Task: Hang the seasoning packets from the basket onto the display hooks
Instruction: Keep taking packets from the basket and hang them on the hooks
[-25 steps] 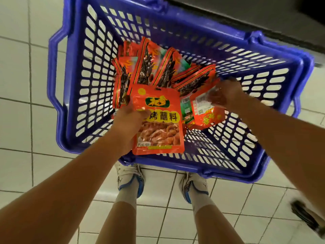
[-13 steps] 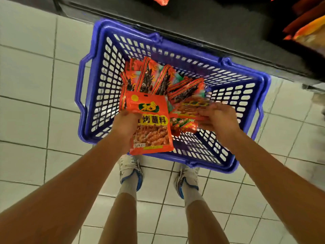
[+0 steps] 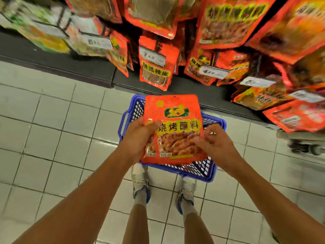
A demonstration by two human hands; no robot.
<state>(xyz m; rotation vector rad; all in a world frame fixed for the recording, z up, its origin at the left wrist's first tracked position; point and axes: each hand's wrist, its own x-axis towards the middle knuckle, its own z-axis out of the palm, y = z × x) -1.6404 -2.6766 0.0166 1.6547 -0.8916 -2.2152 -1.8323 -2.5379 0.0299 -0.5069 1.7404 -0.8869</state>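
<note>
Flat orange-red foil seasoning packets, apparently two stacked with one offset slightly left behind the other, held upright between both hands, label facing the wearer, presumably so the punched top edge stays free for a hook. Left hand gripping the left edge, thumb curled over the front face, fingers hidden behind. Right hand at the lower right corner, fingers curled and pinching the edge, judged a steadying hold to keep the stack squared. Blue perforated plastic basket on the tiled floor directly beneath both hands, mostly hidden by the packets; remaining contents cannot be told. Rows of hanging red packets with white price tags above and beyond the hands; hooks themselves blurred. Hanging not yet done.
</note>
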